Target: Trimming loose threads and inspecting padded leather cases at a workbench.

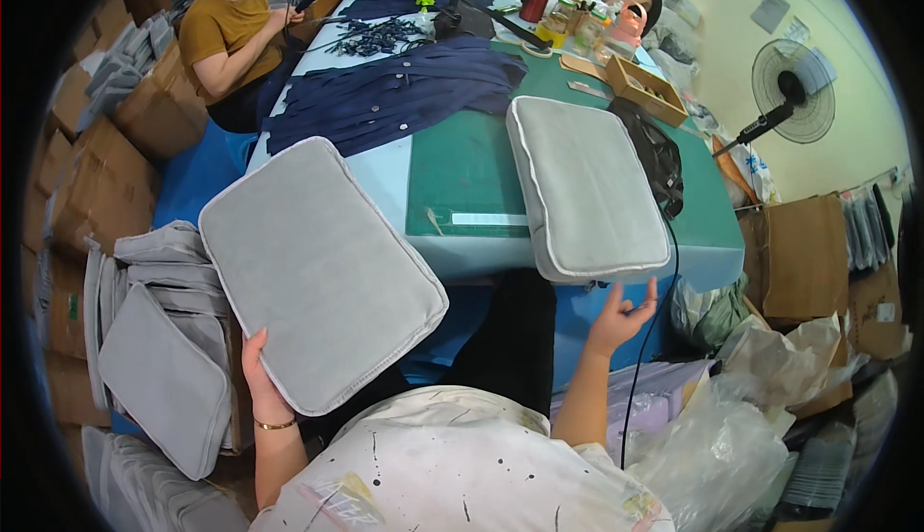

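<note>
We find the left hand [262,378] pinching the near left edge of the first cushion [322,272], its thumb on the grey face; the cushion tilts above the lap [510,335]. The right hand [616,324] is loosely spread just beside the second cushion [592,190], at the table's [380,178] near edge; contact cannot be confirmed. In our judgement, the one-sided hold could let the first cushion tip, and a careless pull could drop the second or snag the black cable [627,426].
</note>
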Demonstrator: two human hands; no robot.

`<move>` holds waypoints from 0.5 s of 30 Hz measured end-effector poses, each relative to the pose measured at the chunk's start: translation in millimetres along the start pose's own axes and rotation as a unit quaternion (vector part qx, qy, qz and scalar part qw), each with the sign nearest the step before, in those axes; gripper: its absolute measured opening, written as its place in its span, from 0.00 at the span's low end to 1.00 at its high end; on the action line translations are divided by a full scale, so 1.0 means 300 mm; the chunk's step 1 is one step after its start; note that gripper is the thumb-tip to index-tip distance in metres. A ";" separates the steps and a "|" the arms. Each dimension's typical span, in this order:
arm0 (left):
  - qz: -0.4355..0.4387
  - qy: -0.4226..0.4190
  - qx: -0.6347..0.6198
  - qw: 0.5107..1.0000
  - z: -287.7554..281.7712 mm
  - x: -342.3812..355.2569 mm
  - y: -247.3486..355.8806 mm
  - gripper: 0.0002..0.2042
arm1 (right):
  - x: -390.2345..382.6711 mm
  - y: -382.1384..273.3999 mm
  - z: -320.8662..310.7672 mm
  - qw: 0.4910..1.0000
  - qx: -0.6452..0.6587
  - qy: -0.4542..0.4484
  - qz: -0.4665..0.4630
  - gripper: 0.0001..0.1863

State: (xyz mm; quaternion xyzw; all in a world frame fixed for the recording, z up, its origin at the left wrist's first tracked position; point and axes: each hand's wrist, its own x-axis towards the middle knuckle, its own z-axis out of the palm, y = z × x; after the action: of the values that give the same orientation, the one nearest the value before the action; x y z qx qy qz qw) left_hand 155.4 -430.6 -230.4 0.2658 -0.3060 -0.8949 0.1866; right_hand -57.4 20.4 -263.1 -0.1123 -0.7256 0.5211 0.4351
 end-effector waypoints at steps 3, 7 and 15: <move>-0.011 0.005 0.005 1.000 -0.004 0.009 -0.005 0.26 | -0.026 -0.088 -0.007 0.964 -0.101 -0.183 -0.166 0.33; -0.015 0.010 0.010 1.000 0.004 0.010 -0.019 0.26 | 0.031 -0.162 0.054 0.899 -0.246 -0.226 -0.281 0.35; -0.003 0.014 0.004 1.000 -0.033 0.025 -0.028 0.26 | 0.334 -0.247 0.062 0.980 -0.141 -0.060 -0.127 0.19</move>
State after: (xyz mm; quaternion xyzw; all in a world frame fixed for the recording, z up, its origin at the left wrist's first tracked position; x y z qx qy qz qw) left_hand 153.8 -432.6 -245.0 0.2801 -0.3061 -0.8905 0.1868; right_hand -109.6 38.0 -149.8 -0.0480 -0.8250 0.3601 0.4329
